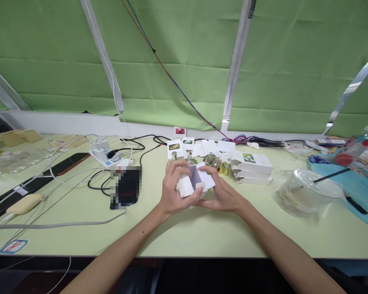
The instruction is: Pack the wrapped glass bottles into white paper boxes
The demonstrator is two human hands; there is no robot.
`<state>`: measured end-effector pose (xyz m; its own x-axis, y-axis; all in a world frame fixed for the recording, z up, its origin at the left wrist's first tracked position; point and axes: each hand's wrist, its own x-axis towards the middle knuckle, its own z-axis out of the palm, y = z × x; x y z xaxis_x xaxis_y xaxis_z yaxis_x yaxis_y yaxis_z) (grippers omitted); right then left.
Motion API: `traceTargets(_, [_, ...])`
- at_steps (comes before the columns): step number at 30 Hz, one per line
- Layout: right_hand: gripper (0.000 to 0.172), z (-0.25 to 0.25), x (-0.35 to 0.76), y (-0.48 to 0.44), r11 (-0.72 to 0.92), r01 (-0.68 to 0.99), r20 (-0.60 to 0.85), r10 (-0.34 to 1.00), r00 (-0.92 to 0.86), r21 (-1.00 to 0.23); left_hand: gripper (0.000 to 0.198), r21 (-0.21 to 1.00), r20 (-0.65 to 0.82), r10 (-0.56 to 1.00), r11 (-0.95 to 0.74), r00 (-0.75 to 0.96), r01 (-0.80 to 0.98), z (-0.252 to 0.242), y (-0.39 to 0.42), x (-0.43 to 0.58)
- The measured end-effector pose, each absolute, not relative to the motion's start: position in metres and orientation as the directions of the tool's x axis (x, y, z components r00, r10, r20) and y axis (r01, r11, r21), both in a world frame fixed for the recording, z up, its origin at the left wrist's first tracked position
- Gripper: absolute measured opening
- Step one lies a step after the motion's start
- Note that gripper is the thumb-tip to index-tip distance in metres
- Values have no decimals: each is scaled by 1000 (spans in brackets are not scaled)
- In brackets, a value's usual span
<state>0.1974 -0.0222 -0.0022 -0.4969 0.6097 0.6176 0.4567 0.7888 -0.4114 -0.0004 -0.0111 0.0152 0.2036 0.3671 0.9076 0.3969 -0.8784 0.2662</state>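
Box (pixel 194 182), small and white with flaps open, was gripped between left hand (pixel 172 188) and right hand (pixel 222 192) above the table (pixel 202 232), mid-width. Folding it cleanly probably needed thumbs pressing along creases while other fingers braced the walls.

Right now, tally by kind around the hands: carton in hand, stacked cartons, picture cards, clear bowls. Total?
open white carton, held by left hand and right hand: 1
stacked white cartons: 3
small picture cards, standing behind: 3
clear lidded bowl: 1
Total: 8
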Motion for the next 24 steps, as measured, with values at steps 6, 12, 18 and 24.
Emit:
traceTargets(6, [93,-4,198,-21,789,457,618,610,-496,-411,28,267,903,376,-869,206,416,15,-11,-1])
traceTargets(12, [97,-1,198,-23,785,462,620,614,-488,-413,27,329,891,415,-871,186,364,14,-10,-1])
traceTargets(18, [104,-1,198,-23,778,479,621,620,-479,-407,27,374,878,449,-860,165,347,12,-10,-1])
traceTargets(24, [110,-1,198,-23,755,498,595,649,-475,-427,30,393,869,466,-855,166,340,13,-10,-1])
